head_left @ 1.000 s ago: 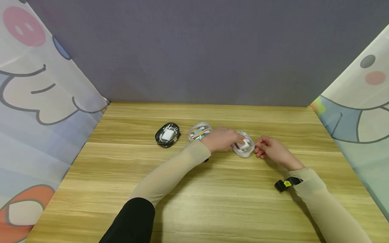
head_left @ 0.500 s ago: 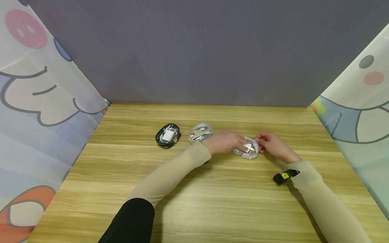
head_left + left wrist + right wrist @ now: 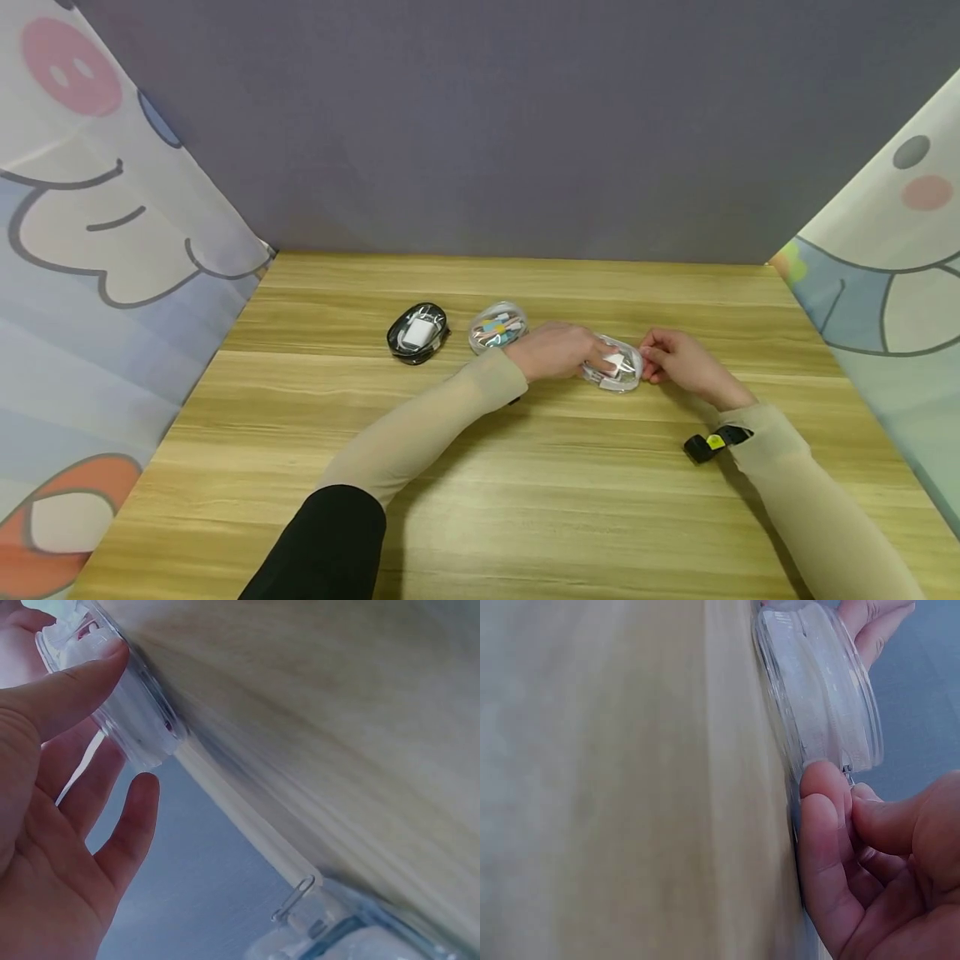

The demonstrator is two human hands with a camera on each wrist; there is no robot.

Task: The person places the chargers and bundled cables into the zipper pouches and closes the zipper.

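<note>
A clear oval zip case (image 3: 630, 382) with a white plug and cable inside lies on the wooden table. My left hand (image 3: 555, 348) holds it from the left, thumb on one face and fingers round the other in the left wrist view. At the case's right end, my right hand (image 3: 684, 364) pinches the small metal zipper pull (image 3: 848, 777) between thumb and forefinger. In the right wrist view the closed side band of the case (image 3: 817, 690) faces the camera. The fingers hide most of the pull.
Left of the hands lie a clear oval case (image 3: 497, 327) of colourful cables and a black-edged case (image 3: 417, 333) with a white plug. A grey panel (image 3: 510, 125) rises behind the wooden table (image 3: 525, 500), with cartoon-printed cloths (image 3: 67, 333) at the sides.
The held case has shifted slightly right and toward me since a second ago. My right fingers have come up against its right end.
</note>
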